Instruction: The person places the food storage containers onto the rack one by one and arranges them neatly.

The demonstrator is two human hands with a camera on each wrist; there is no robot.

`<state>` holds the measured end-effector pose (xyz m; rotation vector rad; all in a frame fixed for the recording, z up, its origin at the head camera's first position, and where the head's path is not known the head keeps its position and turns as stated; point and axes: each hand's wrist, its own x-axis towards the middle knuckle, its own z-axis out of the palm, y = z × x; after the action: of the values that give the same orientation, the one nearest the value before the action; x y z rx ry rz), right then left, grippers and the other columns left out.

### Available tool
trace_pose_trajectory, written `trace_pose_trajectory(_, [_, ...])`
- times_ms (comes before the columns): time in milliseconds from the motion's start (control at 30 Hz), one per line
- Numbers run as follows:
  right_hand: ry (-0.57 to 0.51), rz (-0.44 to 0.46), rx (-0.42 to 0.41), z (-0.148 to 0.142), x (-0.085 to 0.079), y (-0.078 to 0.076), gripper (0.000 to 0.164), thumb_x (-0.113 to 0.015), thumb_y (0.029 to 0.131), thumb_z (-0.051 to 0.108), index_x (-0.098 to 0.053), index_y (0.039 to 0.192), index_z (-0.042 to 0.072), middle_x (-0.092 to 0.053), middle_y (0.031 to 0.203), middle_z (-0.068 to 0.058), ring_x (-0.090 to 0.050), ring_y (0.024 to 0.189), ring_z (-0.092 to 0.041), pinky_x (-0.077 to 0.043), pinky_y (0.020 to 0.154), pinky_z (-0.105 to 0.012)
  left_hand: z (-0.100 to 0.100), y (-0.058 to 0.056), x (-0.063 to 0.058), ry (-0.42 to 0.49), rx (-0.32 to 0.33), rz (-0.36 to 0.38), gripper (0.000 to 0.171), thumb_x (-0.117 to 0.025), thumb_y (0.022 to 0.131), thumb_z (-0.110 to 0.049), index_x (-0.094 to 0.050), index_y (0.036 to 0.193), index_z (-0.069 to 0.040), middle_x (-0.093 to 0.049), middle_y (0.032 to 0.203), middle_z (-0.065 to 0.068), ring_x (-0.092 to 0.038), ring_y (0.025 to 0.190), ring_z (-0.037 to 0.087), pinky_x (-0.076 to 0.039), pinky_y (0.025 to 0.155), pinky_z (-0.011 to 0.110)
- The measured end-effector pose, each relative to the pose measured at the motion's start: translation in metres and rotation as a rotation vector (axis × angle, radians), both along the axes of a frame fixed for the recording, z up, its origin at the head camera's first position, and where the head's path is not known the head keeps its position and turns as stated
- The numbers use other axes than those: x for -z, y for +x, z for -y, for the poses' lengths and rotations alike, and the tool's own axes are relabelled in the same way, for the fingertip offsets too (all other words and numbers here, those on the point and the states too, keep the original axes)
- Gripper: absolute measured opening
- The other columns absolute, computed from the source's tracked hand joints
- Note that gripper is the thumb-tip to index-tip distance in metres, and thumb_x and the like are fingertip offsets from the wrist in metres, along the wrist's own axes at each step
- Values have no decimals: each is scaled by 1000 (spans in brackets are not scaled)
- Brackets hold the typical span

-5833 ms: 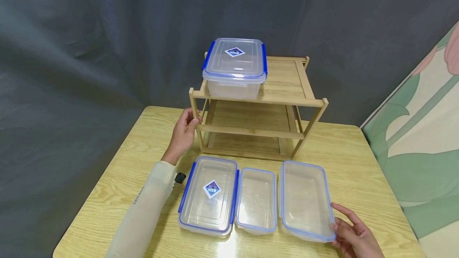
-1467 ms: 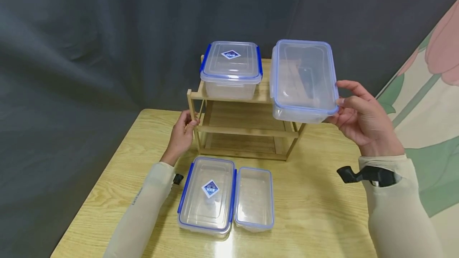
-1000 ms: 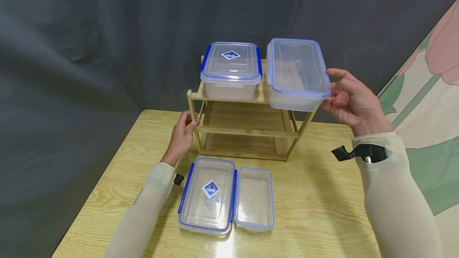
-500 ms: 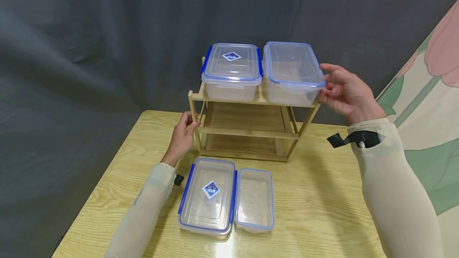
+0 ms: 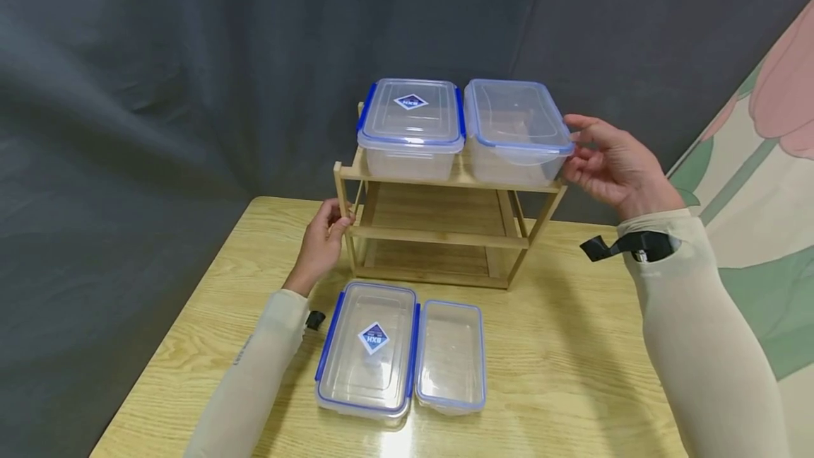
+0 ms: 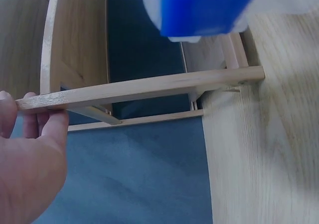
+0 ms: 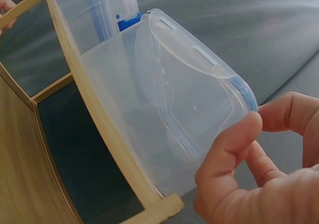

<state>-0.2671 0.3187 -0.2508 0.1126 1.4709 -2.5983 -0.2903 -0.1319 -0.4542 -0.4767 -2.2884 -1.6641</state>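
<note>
In the head view, a clear plastic food container with a pale blue rim rests on the right part of the wooden rack's top shelf. My right hand pinches its near right corner, thumb on one side and index finger on the other, as the right wrist view shows of the same container. My left hand grips the rack's front left post between thumb and fingers. Left of the first container stands a larger one with dark blue clips and a BXH label, close beside it.
Two more containers lie on the table before the rack: a flat, clipped container with a label and a narrower, pale-rimmed one at its right. Dark curtain hangs behind, and a flower-patterned cloth at right.
My right hand has carried the pale-rimmed container from the table's right side up and leftward onto the top shelf, where it now sits lower and level. My left hand has stayed on the post.
</note>
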Motion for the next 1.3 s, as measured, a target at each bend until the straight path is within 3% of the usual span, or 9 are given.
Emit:
trace_pose_trajectory(300, [35,-45,-25,-1,2,4,30,-60,104,-1,-62,131,12,-70,97,-11,-62,69,-20,-55,58,-29,1,2,-1,132,30,57,31,-54,109,-7,-55,137,7,-64,123,29,-63,118,41,-50,94,21])
trace_pose_trajectory(533, [42,-52,49,-4,9,16,18,-71,101,10,-72,119,12,-76,96,-8,-74,81,-22,-62,67,-31,-4,2,-2,198,22,42,28,-53,109,-4,-57,135,6,-65,124,33,-63,119,44,-51,94,17])
trace_pose_trajectory(800, [31,-125,34,-7,15,39,18,-65,105,8,-72,121,11,-78,102,-10,-76,85,-23,-62,70,-33,-6,0,-2,218,15,25,30,-51,110,-6,-55,135,9,-65,122,31,-64,113,39,-53,94,20])
trace_pose_trajectory(1067, [25,-196,48,-9,34,65,20,-61,106,4,-75,119,8,-80,106,-10,-78,89,-24,-63,71,-34,-7,-4,-2,206,34,20,24,-49,111,-4,-56,130,6,-64,120,31,-62,112,40,-51,94,18])
trace_pose_trajectory(1300, [-73,-321,-28,-4,64,88,28,-50,108,-5,-73,123,1,-80,110,-14,-79,94,-27,-65,75,-36,-6,-3,-4,164,30,28,27,-47,111,-3,-53,134,10,-63,120,30,-62,112,38,-52,93,18])
